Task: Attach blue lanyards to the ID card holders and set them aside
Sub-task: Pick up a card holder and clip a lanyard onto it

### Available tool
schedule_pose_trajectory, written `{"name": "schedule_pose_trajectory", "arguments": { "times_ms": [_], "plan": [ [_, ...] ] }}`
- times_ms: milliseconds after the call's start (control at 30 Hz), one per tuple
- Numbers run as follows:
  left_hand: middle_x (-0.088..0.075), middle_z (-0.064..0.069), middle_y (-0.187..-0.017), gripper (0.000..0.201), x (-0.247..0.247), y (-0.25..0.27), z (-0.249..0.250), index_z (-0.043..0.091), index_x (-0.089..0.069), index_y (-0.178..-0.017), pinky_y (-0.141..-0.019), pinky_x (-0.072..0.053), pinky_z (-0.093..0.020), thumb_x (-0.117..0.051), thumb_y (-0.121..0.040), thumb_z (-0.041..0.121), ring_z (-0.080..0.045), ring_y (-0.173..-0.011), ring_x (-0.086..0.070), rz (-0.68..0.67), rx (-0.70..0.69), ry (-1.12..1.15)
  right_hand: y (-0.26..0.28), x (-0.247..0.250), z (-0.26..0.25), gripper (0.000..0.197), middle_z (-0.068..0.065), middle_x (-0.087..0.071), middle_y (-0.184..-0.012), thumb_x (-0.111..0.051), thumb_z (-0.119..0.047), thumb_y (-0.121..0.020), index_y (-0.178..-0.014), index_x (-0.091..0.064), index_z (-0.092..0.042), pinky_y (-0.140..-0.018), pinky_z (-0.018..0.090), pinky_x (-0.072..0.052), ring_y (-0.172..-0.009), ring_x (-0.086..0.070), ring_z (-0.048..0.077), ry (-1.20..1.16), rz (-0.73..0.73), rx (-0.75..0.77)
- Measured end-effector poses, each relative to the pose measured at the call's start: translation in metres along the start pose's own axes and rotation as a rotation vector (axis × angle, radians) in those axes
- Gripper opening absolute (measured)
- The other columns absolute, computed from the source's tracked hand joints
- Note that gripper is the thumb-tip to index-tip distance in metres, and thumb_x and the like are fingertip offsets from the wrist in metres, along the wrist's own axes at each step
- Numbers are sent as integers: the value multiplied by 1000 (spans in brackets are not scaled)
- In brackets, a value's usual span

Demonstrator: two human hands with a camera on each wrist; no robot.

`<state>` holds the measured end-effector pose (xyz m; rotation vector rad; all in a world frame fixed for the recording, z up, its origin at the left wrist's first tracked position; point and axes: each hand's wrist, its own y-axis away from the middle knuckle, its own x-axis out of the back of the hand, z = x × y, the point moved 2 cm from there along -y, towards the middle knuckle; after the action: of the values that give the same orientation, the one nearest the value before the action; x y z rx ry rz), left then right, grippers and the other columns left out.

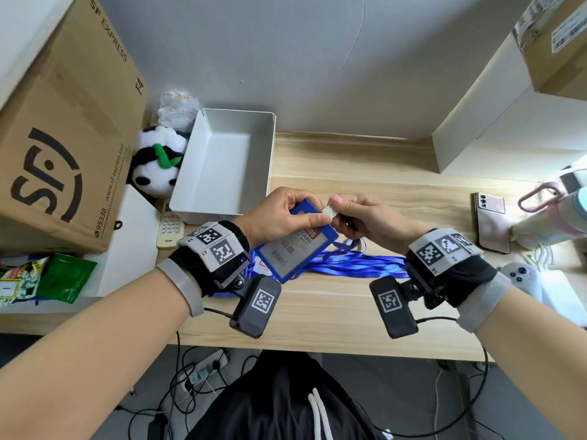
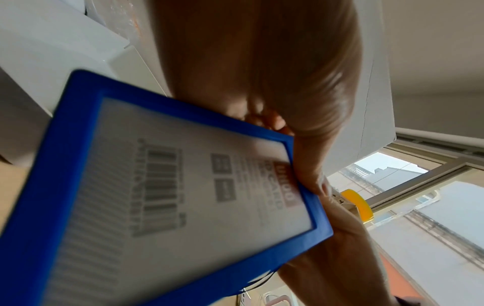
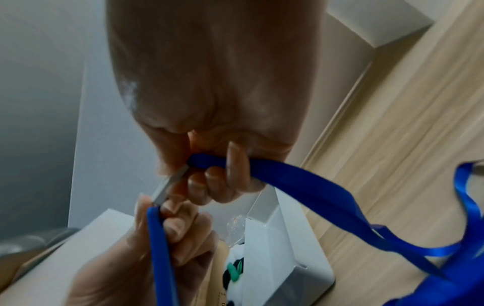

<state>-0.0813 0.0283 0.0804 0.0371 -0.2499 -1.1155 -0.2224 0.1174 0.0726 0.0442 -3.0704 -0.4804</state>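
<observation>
My left hand grips a blue-framed ID card holder by its top end, held tilted above the table; the left wrist view shows the holder with a barcode card inside. My right hand pinches the silver metal clip of a blue lanyard at the holder's top edge. In the right wrist view the clip meets the holder's edge, and the lanyard ribbon trails from the right hand's curled fingers. More blue lanyards lie in a pile on the table under the hands.
A grey open tray stands behind the hands, with a panda plush and a remote to its left. A large cardboard box fills the left. A phone, bottle and game controller lie at right.
</observation>
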Motion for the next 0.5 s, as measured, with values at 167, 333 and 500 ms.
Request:
{"name": "schedule_pose_trajectory", "arguments": {
  "times_ms": [167, 333, 500],
  "plan": [
    [-62, 10, -62, 11, 0, 0, 5, 11, -63, -75, -60, -46, -14, -64, -85, 8, -2, -59, -56, -19, 4, 18, 2, -1, 0, 36, -10, -48, -54, -34, -27, -100, -70, -46, -10, -49, 19, -23, -50, -34, 5, -162, -33, -20],
    [-62, -1, -70, 7, -1, -3, 7, 3, -64, -81, -63, -47, -17, -64, -85, 9, -8, -64, -57, -23, 23, 22, 1, -1, 0, 38, -4, -40, -50, -36, -33, -92, -66, -45, -8, -46, 19, -22, -49, -27, 10, -216, -75, -2],
    [-62, 1, -74, 6, -1, -9, 3, 14, -63, -82, -62, -48, -19, -64, -87, 18, -7, -64, -58, 46, 116, -8, -3, 3, -4, 41, -8, -37, -50, -35, -24, -102, -62, -44, -16, -45, 15, -24, -44, -28, 3, 141, 188, 15]
  ]
}}
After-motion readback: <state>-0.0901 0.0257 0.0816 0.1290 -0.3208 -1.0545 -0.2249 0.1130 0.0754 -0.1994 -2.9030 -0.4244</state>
